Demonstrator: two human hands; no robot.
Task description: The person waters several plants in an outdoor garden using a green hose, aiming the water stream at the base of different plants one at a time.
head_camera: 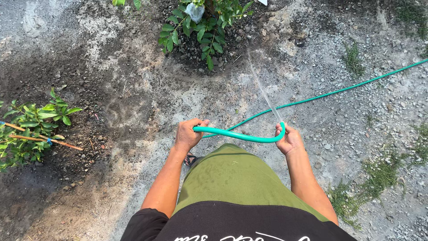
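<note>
I held the green hose [240,135] in both hands, just above my lap over the gravelly ground [133,111]. My left hand [188,134] was closed round one bend; my right hand [290,139] pinched the end, fingers tight, so a thin water jet [264,91] shot toward the leafy shrub [200,27] at the top edge. I judged watering was under way — next came steadying the aim at its dark soil. A pale plastic bag [195,11] hung crumpled in the shrub; a second shrub [31,129] stood at the left edge.
</note>
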